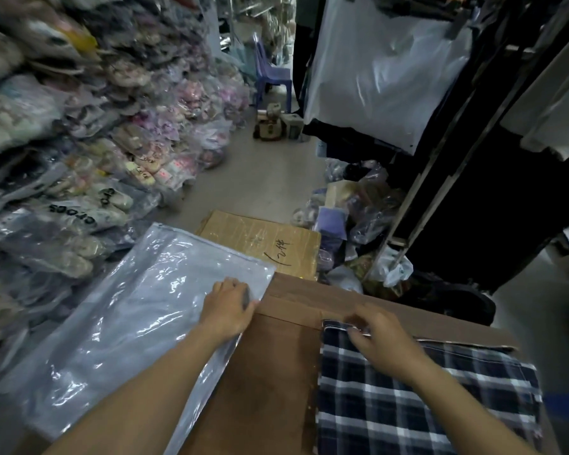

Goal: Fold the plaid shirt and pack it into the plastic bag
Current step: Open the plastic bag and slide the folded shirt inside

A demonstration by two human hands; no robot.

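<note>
A folded dark blue and white plaid shirt (424, 399) lies on the right part of a brown cardboard surface (276, 356). My right hand (385, 339) rests on the shirt's far left corner, fingers pinching its top edge. A large clear plastic bag (128, 316) lies flat to the left, overhanging the cardboard. My left hand (227, 307) grips the bag's near right edge by its far corner.
Stacks of bagged slippers (79, 142) fill the left side. A taped cardboard box (260, 244) sits just beyond the work surface. Bagged goods (352, 218) and a dark clothes rack (473, 159) stand to the right. A blue plastic chair (273, 73) stands down the aisle.
</note>
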